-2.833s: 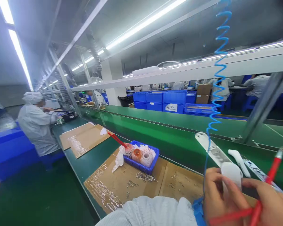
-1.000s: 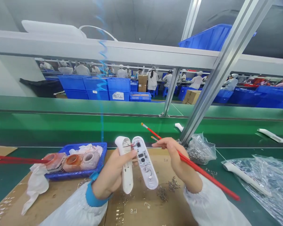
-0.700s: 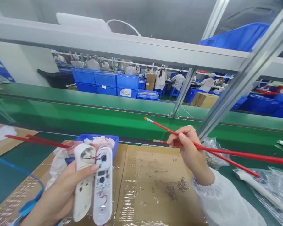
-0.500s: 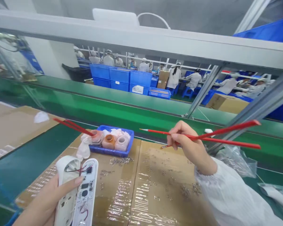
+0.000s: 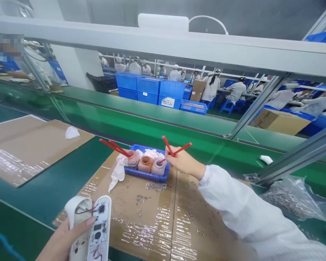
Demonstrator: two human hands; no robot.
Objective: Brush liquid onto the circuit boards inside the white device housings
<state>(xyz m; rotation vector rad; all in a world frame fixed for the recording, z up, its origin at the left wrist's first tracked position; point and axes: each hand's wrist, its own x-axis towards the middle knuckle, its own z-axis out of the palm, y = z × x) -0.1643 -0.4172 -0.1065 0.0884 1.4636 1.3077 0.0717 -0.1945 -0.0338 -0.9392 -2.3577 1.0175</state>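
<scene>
Brushes [image 5: 167, 145] with red handles, two of them, pinched in the right hand [image 5: 185, 162] at the blue tray [image 5: 146, 176], one slanting to the mouth of a whitish jar [image 5: 158, 169]. Beside it in the tray, an orange jar [image 5: 145, 165] and a pinkish jar [image 5: 133, 160] with red sticks [image 5: 108, 145] leaning out. Lower left, well apart, a white shell [image 5: 70, 208] and circuit panel [image 5: 102, 221], linked by thin wires, gripped in the left hand [image 5: 61, 239]. Beneath the tray, cardboard [image 5: 141, 219] with scattered metal bits [image 5: 156, 186].
</scene>
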